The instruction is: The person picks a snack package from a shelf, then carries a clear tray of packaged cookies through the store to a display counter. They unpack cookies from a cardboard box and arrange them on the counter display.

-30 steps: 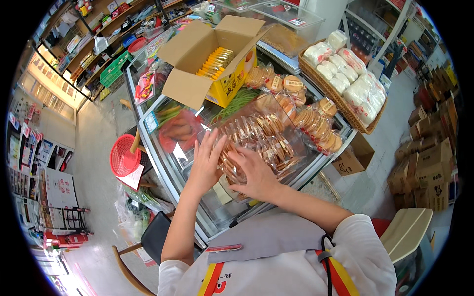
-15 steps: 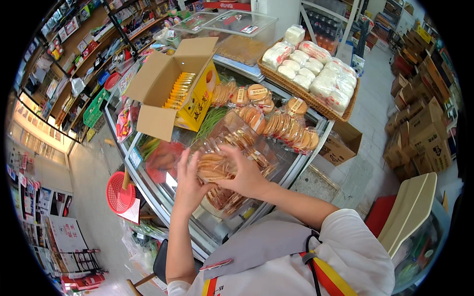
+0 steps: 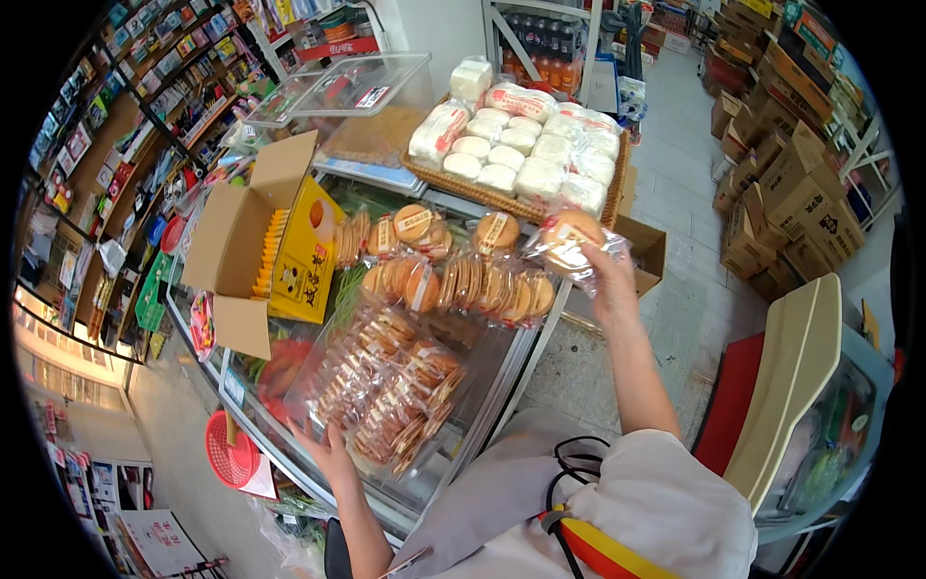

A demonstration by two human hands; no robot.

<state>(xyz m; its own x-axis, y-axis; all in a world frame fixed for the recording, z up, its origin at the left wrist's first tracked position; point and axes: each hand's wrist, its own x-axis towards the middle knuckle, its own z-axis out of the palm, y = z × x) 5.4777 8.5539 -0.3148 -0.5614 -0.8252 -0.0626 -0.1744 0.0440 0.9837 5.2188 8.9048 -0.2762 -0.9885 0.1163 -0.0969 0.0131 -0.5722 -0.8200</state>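
Note:
My right hand [image 3: 613, 280] is closed on the edge of a clear plastic packet of round, golden biscuits [image 3: 569, 234], held up beside the wicker basket's near right corner. Below and left, my left hand [image 3: 331, 455] has its fingers apart at the near left corner of a clear plastic tub [image 3: 307, 381]; whether it grips the rim I cannot make out. Wrapped biscuits [image 3: 400, 372] fill the tub in rows. Beyond it, more biscuit packets [image 3: 482, 287] stand in a row on the glass-topped counter, with several others [image 3: 413, 224] lying behind them.
An open yellow carton [image 3: 307, 261] of yellow packets stands left of the biscuits. The wicker basket [image 3: 540, 206] at the back holds wrapped white buns. Clear lidded bins [image 3: 362, 92] are behind. A red plastic basket [image 3: 230, 454] is left of the counter; cardboard boxes [image 3: 801, 198] are stacked right.
Both hands were together over the tub. My right hand has swung right and outward with a biscuit packet, while my left has dropped to the tub's near corner. The view has shifted right.

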